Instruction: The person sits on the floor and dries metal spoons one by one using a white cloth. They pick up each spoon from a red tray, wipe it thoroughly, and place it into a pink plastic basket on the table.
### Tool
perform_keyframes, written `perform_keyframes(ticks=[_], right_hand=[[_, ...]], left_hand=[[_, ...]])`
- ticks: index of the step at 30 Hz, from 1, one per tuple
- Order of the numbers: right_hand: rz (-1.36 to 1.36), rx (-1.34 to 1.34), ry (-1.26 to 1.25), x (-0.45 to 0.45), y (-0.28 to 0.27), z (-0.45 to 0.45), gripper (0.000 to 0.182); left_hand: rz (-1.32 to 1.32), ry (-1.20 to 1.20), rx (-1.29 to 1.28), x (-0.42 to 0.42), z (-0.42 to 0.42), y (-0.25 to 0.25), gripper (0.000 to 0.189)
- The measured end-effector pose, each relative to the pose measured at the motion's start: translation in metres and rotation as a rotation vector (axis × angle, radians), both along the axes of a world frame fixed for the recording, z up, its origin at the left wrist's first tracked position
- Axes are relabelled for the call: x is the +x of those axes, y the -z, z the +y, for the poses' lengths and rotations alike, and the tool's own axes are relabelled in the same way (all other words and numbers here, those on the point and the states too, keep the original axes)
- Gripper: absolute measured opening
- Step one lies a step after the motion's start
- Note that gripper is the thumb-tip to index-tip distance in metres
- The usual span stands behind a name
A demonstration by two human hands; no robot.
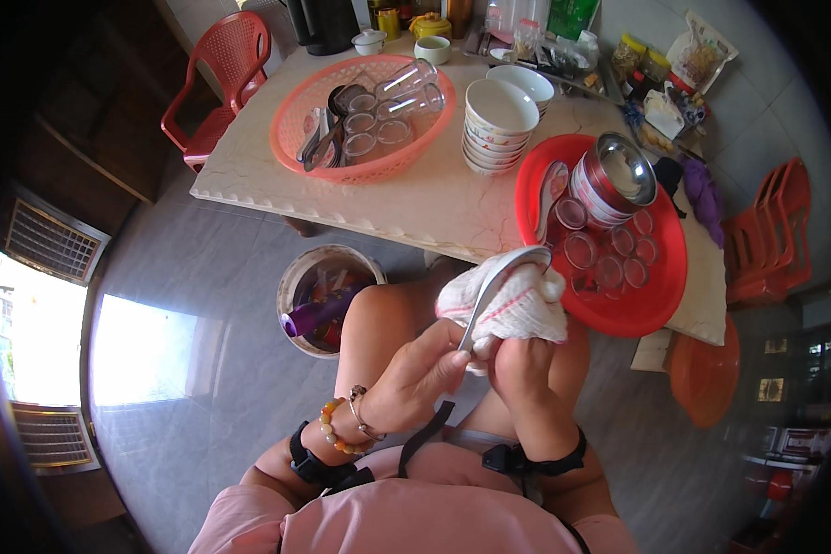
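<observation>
My left hand (pixel 426 377) grips a spoon or ladle (pixel 486 291) by the lower end of its handle, with the bowl end pointing up and away from me. A white cloth with pink stripes (pixel 523 305) is bunched behind and around the utensil. My right hand (pixel 524 367) is closed on that cloth, and the fabric hides most of its fingers. Both hands are above my lap, just short of the table edge. Right beyond them a red plastic basin (pixel 672 277) holds a stack of bowls topped by a metal bowl (pixel 623 170), small glass cups (pixel 609 270) and spoons (pixel 552 187).
On the stone-topped table (pixel 242 173) stand a pink plastic basket (pixel 284 149) of glasses and spoons, and stacked white bowls (pixel 495 131). Jars and packets crowd the back. A waste bucket (pixel 284 291) sits on the floor by my left leg. Red chairs (pixel 228 62) flank the table.
</observation>
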State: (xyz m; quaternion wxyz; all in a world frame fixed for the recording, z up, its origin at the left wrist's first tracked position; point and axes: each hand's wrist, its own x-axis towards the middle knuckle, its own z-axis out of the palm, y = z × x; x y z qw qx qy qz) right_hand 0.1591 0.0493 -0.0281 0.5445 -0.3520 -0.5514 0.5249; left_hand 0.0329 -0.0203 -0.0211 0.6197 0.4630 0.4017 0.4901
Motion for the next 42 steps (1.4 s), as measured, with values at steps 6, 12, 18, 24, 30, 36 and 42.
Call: perform_keyframes(ticks=[6,12,18,24,30,36,42], right_hand=[[-0.044,-0.093,-0.192,-0.001,0.022,-0.010,0.023],[-0.014,-0.009,-0.198,-0.003,0.019,-0.009,0.018],[0.128,-0.303,-0.203,0.006,0.016,-0.010,0.007],[0.148,-0.132,0.042,-0.003,0.006,0.009,0.018],[-0.198,0.223,0.213,0.028,0.003,0.025,0.026],[0.399,-0.282,-0.067,0.049,0.000,0.011,0.044],[0.268,-0.349,-0.264,0.065,0.018,0.007,0.035]], left_hand=[[-0.387,-0.083,-0.221,-0.008,0.009,0.010,0.028],[-0.269,-0.148,-0.266,-0.017,0.013,0.008,0.031],[0.259,-0.312,-0.030,-0.029,0.023,0.007,0.023],[0.556,-0.101,0.137,0.000,0.004,0.005,0.010],[0.801,-0.192,0.284,-0.012,0.025,-0.018,0.005],[0.884,-0.467,0.251,-0.005,0.075,-0.042,0.016],[1.353,-0.548,0.406,0.018,0.161,-0.021,0.028]])
